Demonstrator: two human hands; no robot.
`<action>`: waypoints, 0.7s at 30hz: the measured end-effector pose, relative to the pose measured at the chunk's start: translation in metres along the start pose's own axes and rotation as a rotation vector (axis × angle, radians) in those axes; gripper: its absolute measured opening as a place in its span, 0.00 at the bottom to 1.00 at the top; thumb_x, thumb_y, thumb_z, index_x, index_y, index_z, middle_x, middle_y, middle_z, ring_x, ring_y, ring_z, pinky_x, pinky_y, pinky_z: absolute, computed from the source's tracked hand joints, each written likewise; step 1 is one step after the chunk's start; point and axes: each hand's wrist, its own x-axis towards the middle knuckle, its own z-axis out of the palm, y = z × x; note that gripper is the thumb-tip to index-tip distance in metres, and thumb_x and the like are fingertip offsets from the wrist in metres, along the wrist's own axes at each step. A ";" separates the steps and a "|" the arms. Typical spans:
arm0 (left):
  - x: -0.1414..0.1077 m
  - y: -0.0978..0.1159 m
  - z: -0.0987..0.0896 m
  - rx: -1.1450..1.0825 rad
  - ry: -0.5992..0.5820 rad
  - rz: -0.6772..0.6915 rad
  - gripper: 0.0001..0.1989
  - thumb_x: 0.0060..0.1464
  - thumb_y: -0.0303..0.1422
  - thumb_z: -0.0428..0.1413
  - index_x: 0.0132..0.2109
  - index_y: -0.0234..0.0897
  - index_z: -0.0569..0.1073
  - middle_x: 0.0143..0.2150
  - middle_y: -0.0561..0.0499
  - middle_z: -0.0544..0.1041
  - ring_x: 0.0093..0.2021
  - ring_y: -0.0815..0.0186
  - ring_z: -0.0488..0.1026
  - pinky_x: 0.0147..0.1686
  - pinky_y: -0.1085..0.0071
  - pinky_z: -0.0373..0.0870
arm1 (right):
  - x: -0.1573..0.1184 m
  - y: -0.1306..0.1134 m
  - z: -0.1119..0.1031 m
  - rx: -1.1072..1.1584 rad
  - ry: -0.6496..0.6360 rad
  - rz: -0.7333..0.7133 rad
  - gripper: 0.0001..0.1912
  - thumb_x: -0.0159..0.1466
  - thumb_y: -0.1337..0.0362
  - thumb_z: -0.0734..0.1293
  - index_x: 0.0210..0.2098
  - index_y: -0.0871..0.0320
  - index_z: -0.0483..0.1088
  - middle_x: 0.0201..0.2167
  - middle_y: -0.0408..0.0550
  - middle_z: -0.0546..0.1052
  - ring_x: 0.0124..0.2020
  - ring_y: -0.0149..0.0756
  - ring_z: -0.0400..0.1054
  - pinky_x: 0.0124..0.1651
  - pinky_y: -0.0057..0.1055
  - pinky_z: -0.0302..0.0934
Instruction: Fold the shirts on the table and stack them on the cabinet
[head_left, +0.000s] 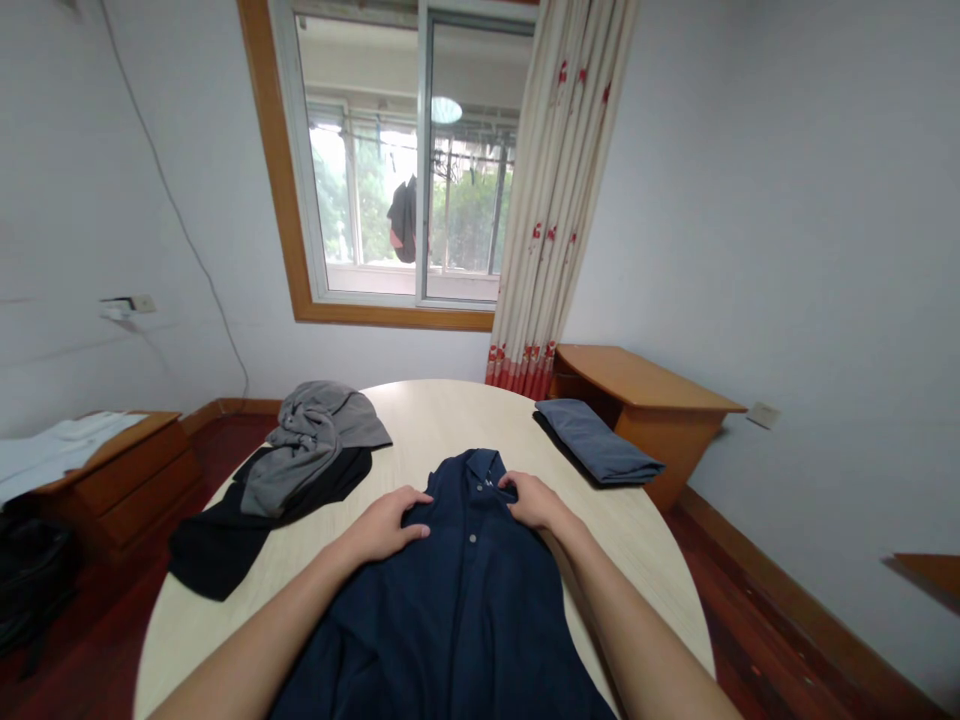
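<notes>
A navy button-up shirt (480,600) lies front side up on the round table, with its collar at the far end and its lower part running out of view at the near edge. My left hand (390,522) rests on the shirt's left shoulder area, thumb and index finger apart on the cloth. Beside the collar, my right hand (531,500) has its fingers curled round the fabric of the other shoulder; part of its grip is hidden. Light buttons show down the shirt's front.
On the pale round table (442,405), a crumpled grey garment (322,430) and a black garment (217,545) lie at the left. Folded blue-grey clothing (596,440) sits at the right over something black. A wooden desk (645,380) stands behind, near a curtain (559,200).
</notes>
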 end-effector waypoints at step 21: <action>-0.004 0.014 -0.024 0.103 0.123 0.069 0.09 0.50 0.30 0.55 0.36 0.40 0.80 0.37 0.49 0.79 0.37 0.62 0.75 0.39 0.68 0.70 | 0.001 0.006 -0.012 0.085 0.233 -0.075 0.21 0.48 0.76 0.64 0.39 0.55 0.76 0.42 0.48 0.80 0.45 0.43 0.73 0.48 0.33 0.65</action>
